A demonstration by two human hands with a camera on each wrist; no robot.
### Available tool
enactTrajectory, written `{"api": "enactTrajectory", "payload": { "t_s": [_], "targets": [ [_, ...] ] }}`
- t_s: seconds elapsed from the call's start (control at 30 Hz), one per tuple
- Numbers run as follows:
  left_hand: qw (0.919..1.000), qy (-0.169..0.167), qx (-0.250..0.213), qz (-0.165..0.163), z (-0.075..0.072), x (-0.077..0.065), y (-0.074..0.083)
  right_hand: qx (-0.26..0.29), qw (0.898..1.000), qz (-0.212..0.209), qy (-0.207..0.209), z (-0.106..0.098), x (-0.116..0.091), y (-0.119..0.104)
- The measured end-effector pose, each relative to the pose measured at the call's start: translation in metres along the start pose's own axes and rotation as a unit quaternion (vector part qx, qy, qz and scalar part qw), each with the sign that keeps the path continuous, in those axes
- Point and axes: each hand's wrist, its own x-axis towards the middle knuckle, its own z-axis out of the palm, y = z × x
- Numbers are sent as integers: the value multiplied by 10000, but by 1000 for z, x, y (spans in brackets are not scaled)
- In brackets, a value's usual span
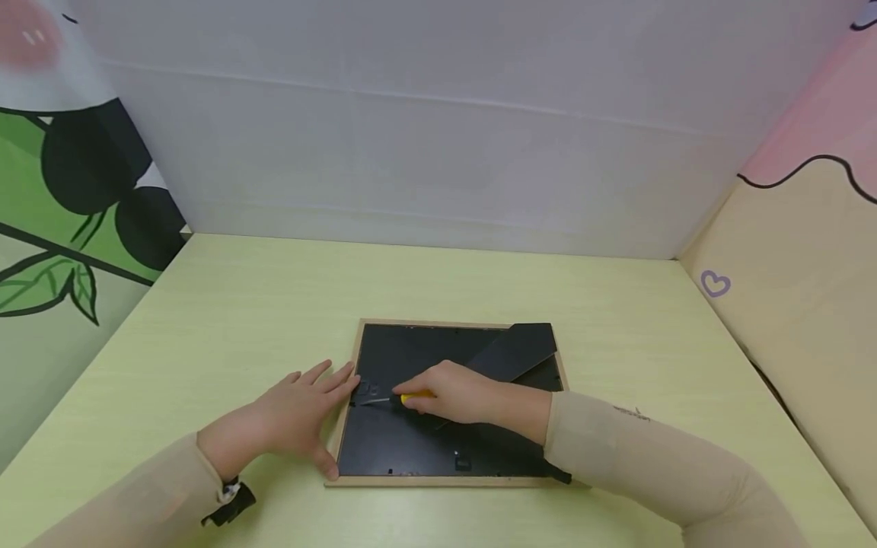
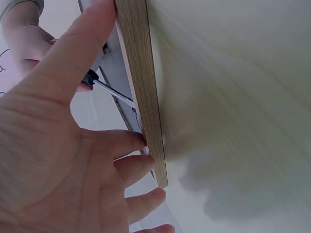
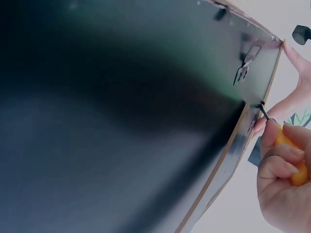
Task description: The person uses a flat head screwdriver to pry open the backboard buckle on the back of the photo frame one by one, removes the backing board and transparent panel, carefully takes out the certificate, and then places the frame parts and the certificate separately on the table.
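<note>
A picture frame [image 1: 411,445] with a wooden rim [image 2: 142,73] lies face down on the table, its black back upward. My left hand [image 1: 291,417] spreads its fingers along the frame's left side, thumb near the lower left corner. In my right hand [image 1: 466,396] is a screwdriver [image 1: 416,396] with a yellow and black handle [image 3: 299,175], gripped between thumb and curled fingers. Its metal shaft [image 2: 112,91] points left, the tip at the back's left edge beside a small fastener [image 3: 262,103]. The frame's support leg [image 1: 530,350] slants across the back, partly hidden by my right hand.
A metal hanger [image 3: 249,60] is fixed on the back. The pale yellow table [image 1: 274,289] extends around the frame. A white wall [image 1: 438,167] stands behind, with printed panels left and right. A black strap end [image 1: 229,504] hangs at my left wrist.
</note>
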Motion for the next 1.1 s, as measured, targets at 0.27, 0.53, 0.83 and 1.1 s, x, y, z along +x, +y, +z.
{"api": "enactTrajectory", "payload": {
  "t_s": [0.27, 0.53, 0.83, 1.1],
  "targets": [
    [9998, -51, -197, 68, 1, 1, -4, 35, 10000, -55, -2, 5, 7, -1],
    [9985, -1, -425, 355, 6, 1, -15, -392, 9991, -86, 160, 3, 14, -7],
    [9982, 114, -487, 338, 10, 2, -20, -470, 9966, 412, 546, -5, 29, -38],
    [9971, 65, -612, 441, 12, 4, -19, 2908, 9537, 745, 181, -6, 21, -17]
  ]
}}
